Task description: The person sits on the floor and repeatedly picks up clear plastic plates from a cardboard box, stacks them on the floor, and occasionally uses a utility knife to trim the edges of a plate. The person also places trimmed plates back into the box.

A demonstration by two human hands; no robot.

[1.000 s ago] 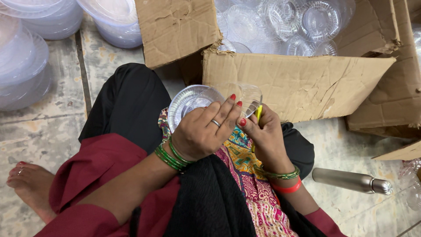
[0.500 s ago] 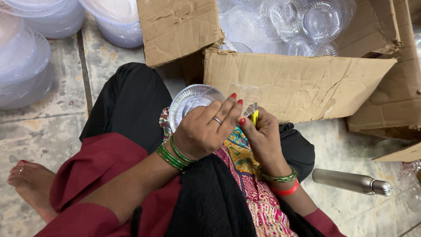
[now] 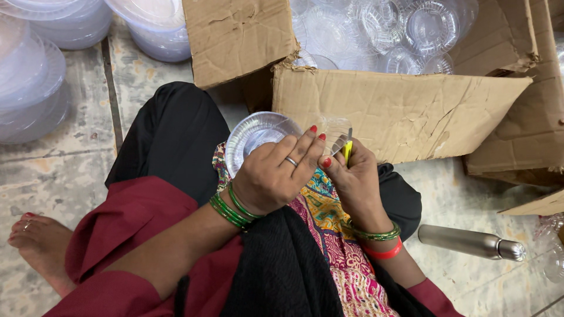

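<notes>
A clear plastic lid (image 3: 257,136), round and ribbed, was held tilted over the person's lap, just in front of the near wall of a large cardboard box (image 3: 399,111). The left hand (image 3: 276,176) was closed over it from the near side, fingers spread across its face and red-painted fingertips (image 3: 313,129) reaching its right edge; a ring sat on one finger and green bangles (image 3: 231,206) circled the wrist. The right hand (image 3: 352,179) was clenched around a small yellow-handled cutter (image 3: 348,149), its thumb pressed close beside the left fingertips, the tool standing upright at the lid's right edge. Whether the blade touched the plastic could not be told, since the fingers and a thin clear flap of plastic (image 3: 336,132) covered that spot. Green and red bangles (image 3: 380,243) ringed the right wrist.

Behind the hands, the open box held many more clear ribbed lids (image 3: 405,29), its torn flap (image 3: 238,38) leaning over the near left corner. Stacks of translucent round containers (image 3: 35,76) stood on the tiled floor (image 3: 76,170) to the left, well apart from the hands. A steel bottle (image 3: 470,242) lay on its side on the floor to the right, near the person's knee. A bare foot (image 3: 32,240) rested on the tiles at the lower left.
</notes>
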